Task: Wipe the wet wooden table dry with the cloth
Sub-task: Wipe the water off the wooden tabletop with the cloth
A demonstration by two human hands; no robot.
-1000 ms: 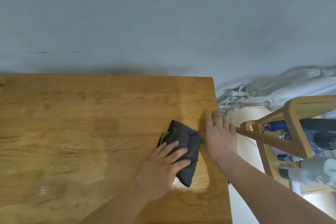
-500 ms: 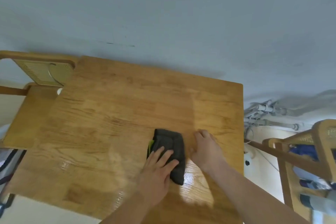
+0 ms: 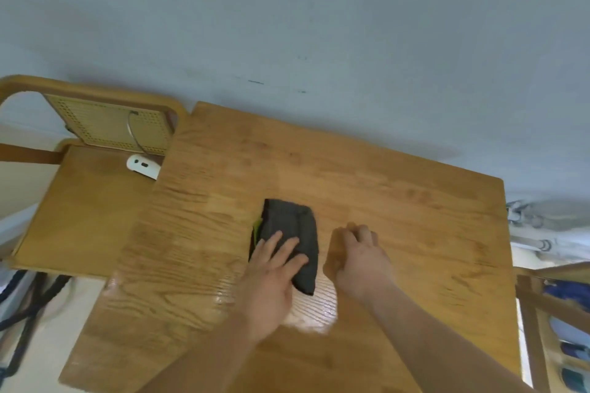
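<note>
Since the earlier frame our cloth [image 3: 289, 238] has slid leftward, away from the table's right edge toward its middle, and both hands came with it. At far left a wooden chair [image 3: 86, 201] holds a small white object [image 3: 143, 166]. On the wooden table [image 3: 399, 207] our left hand [image 3: 271, 277] presses flat, fingers spread, on the folded dark cloth. A wet sheen [image 3: 314, 313] glints just below it. Our right hand [image 3: 360, 262] rests beside the cloth, fingers curled, holding nothing.
</note>
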